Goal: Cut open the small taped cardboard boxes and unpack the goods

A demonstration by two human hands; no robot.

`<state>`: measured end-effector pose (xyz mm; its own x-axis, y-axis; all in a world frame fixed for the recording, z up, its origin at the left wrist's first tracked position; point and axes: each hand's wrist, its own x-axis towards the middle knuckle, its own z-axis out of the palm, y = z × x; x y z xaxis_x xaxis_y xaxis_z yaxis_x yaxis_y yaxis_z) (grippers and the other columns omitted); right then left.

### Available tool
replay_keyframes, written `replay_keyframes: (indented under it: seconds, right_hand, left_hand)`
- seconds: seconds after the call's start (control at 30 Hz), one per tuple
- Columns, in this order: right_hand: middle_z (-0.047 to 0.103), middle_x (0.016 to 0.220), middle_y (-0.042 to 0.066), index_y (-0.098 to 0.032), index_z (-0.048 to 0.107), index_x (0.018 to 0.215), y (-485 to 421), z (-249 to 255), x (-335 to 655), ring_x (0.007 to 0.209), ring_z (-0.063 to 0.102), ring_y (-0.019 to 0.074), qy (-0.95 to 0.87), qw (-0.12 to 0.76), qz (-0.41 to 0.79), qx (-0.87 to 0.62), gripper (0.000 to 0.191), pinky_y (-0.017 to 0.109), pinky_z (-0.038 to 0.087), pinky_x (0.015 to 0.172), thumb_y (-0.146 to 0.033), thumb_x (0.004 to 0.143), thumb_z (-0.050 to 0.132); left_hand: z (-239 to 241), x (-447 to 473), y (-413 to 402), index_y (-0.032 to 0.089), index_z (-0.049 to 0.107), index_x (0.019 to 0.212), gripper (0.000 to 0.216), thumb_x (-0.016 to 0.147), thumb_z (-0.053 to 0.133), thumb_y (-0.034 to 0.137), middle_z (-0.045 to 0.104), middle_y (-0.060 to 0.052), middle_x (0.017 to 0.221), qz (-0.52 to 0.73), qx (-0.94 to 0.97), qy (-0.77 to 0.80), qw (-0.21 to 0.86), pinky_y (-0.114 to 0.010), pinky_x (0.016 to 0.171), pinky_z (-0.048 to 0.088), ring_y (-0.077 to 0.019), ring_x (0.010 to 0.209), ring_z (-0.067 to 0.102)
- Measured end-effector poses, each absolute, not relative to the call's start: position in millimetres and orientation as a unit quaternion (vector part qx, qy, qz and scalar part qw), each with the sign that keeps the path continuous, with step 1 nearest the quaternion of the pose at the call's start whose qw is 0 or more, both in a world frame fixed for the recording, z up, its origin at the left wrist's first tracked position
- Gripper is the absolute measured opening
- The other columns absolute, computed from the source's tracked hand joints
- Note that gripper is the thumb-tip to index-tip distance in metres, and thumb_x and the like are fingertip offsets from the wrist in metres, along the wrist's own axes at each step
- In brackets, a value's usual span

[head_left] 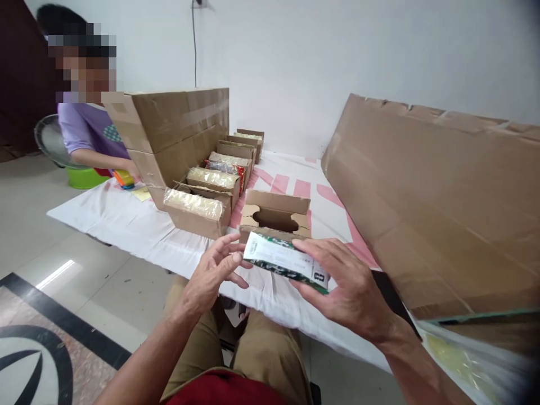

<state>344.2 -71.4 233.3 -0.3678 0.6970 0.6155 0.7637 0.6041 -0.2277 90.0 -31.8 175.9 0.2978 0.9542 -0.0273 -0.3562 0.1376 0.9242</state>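
Observation:
My right hand grips a small flat box, white and dark green with a printed end label, fingers wrapped over its right end. My left hand pinches the box's left end with thumb and fingertips. Both hands hover over my lap at the near edge of a white sheet spread on the floor. Just beyond the held box stands an open brown carton with a cut-out insert and nothing in it.
A row of several small cartons with plastic-wrapped contents runs back along a big cardboard box. A large flattened cardboard sheet leans at the right. At far left a person in a purple shirt sits beside a green tub.

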Motion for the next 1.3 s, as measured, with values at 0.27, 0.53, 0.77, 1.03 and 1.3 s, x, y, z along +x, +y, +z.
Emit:
replay_keyframes:
  seconds: [0.27,0.53,0.77,1.03,1.3]
  right_hand:
    - [0.054,0.154,0.015,-0.028,0.041,0.158,-81,241,321,0.138,0.054,0.0354,-0.884,0.253,-0.130,-0.370,0.070,0.055,0.050,0.108,-0.021,0.093,0.067]
    - [0.070,0.131,0.013,-0.027,0.052,0.147,-94,210,329,0.109,0.073,0.0279,-0.675,0.464,0.294,-0.493,0.063,0.041,0.064,0.086,-0.062,0.095,0.063]
    - [0.077,0.110,0.008,-0.024,0.066,0.119,-85,198,294,0.096,0.072,0.0228,-0.593,0.511,0.408,-0.470,0.060,0.037,0.061,0.086,-0.058,0.075,0.088]
    - [0.076,0.108,0.006,-0.025,0.066,0.118,-78,218,268,0.093,0.071,0.0214,-0.617,0.524,0.397,-0.432,0.058,0.034,0.059,0.082,-0.055,0.074,0.089]
    - [0.076,0.107,0.003,-0.029,0.059,0.128,-72,212,256,0.091,0.071,0.0194,-0.634,0.503,0.396,-0.433,0.062,0.031,0.058,0.080,-0.048,0.077,0.089]
  left_hand:
    - [175,79,-44,0.018,0.067,0.119,0.063,0.069,0.093,0.046,0.075,-0.010,0.107,0.494,0.397,0.281,0.721,-0.034,0.073,0.063,-0.0232,0.092,0.073]
    - [179,67,-50,0.021,0.070,0.120,0.057,0.070,0.094,0.036,0.074,-0.007,0.111,0.579,0.454,0.236,0.634,-0.031,0.089,0.058,-0.0215,0.103,0.070]
    - [175,49,-52,0.025,0.062,0.133,0.064,0.077,0.089,0.038,0.069,-0.009,0.122,0.542,0.506,0.240,0.627,-0.035,0.093,0.056,-0.0230,0.105,0.070]
    - [199,23,-55,0.026,0.063,0.124,0.054,0.078,0.089,0.037,0.069,-0.008,0.122,0.605,0.515,0.232,0.561,-0.035,0.090,0.060,-0.0221,0.103,0.071]
    - [189,-4,-49,0.026,0.069,0.126,0.060,0.071,0.093,0.035,0.063,-0.008,0.126,0.587,0.550,0.303,0.512,-0.030,0.086,0.058,-0.0214,0.107,0.065]
